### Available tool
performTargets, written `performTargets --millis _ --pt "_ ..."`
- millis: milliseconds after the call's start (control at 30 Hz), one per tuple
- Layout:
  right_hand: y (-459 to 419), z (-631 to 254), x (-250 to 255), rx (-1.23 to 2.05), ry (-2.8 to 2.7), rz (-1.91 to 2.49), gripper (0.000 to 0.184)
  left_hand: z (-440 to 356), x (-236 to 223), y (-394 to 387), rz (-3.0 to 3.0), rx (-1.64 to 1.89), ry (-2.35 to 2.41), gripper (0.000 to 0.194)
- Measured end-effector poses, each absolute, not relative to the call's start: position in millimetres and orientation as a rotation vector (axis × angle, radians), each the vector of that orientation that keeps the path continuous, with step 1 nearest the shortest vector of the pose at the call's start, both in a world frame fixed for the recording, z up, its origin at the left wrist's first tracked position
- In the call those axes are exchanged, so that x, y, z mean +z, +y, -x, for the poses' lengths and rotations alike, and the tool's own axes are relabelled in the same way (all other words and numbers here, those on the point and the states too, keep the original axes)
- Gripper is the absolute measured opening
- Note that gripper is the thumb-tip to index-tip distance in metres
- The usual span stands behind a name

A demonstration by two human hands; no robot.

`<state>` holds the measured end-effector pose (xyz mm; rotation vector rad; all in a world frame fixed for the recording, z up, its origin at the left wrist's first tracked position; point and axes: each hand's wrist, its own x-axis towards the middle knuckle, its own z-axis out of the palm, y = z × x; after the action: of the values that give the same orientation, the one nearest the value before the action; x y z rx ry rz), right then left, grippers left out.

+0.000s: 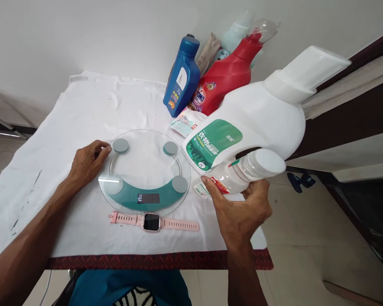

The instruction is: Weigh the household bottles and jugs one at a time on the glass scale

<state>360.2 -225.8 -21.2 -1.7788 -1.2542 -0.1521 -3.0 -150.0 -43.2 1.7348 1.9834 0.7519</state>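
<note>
A round glass bathroom scale (143,170) lies on the white cloth, with a green band and a small display. My left hand (88,160) rests at its left rim, fingers curled and fingertips pinched at the glass edge. My right hand (242,212) is closed around a clear bottle (239,175) with a white cap and red label, tilted to the right of the scale. Part of the bottle is hidden by my thumb and palm. Just behind it stands a large white clothing detergent jug (261,114) with a green label.
A pink smartwatch (151,222) lies along the scale's front edge. Behind are a blue bottle (183,76), a red bottle (226,72) and a pastel packet (187,122). The cloth-covered table ends at a dark red border (140,260). Slippers (301,182) are on the floor.
</note>
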Motion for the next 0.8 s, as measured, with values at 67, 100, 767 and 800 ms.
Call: performTargets --millis 67,100,767,800 --pt "-223.8 -359.0 -29.1 -0.054 -1.212 1.762 0.069 2.1 -42.3 -149.8 -1.696 0.776 1.973 0.040" --pt "-222.2 -357.7 -32.7 -0.024 -1.189 1.746 0.069 1.7 -41.5 -149.8 -1.683 0.785 1.976 0.040" --pt "-217.7 -360.8 -41.5 0.044 -1.275 1.634 0.098 9.1 -40.9 -155.1 -1.676 0.881 1.991 0.049" --pt "-222.2 -365.7 -42.3 0.059 -1.284 1.599 0.098 8.0 -38.9 -155.2 -1.673 0.920 2.018 0.048"
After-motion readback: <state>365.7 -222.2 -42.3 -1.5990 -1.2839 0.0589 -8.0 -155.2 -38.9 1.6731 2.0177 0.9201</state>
